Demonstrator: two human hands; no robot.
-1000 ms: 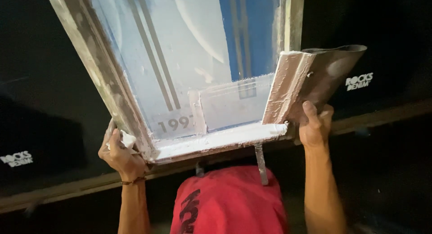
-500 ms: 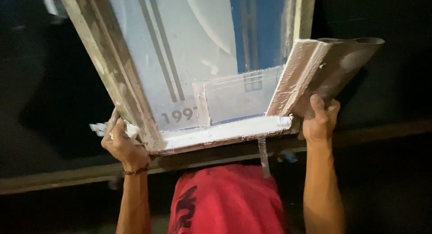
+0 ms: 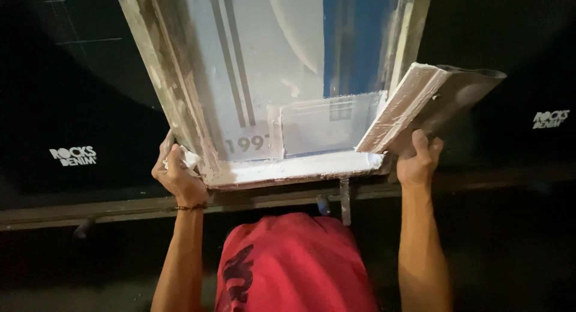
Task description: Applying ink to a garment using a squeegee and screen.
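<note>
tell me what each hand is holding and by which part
The left hand grips the near left corner of the screen-printing frame. The right hand holds the squeegee from underneath, by its handle side.

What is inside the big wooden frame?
Inside the wooden frame sits a mesh screen with white paste along its bottom edge. What lies beneath the screen cannot be seen.

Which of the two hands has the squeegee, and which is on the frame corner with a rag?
The right hand grips the wide squeegee, its edge coated in white ink. The left hand clutches a white rag against the screen frame.
</note>
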